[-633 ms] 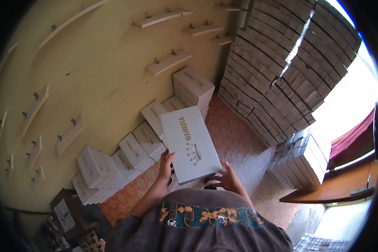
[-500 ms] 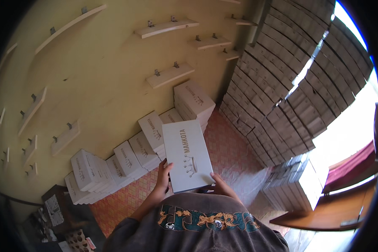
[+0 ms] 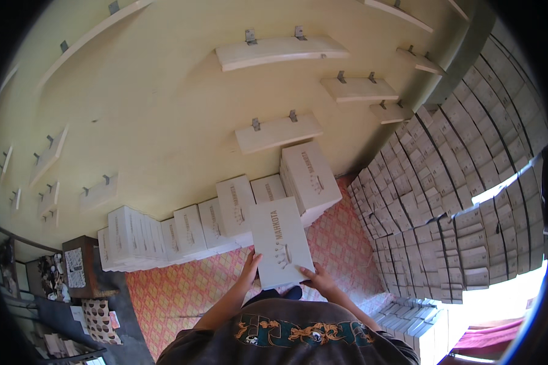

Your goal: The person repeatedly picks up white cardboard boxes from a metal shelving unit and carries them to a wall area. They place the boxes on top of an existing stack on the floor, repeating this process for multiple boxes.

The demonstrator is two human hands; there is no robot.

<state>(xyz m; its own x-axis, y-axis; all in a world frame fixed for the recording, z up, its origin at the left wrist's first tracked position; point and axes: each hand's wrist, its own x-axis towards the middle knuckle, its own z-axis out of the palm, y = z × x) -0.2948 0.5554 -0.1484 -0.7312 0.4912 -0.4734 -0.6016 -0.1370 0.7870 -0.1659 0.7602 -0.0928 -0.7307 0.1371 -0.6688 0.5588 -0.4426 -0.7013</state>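
A dark wooden cabinet (image 3: 91,261) stood at far left, beside a row of pale boxes (image 3: 189,234) stacked against a yellow wall (image 3: 164,115). At center, the left hand (image 3: 250,267) gripped the left edge of a white, gold-printed box (image 3: 279,240), held above the patterned floor (image 3: 176,298); the right hand (image 3: 320,281) clasped its near right corner, thumb on top, fingers largely hidden. Farther right rose a tall bank of cartons (image 3: 450,231). The step in hand appeared to be steadying the box between both hands; the next move, it seemed, called for an even two-handed grip until something beneath bore its weight.
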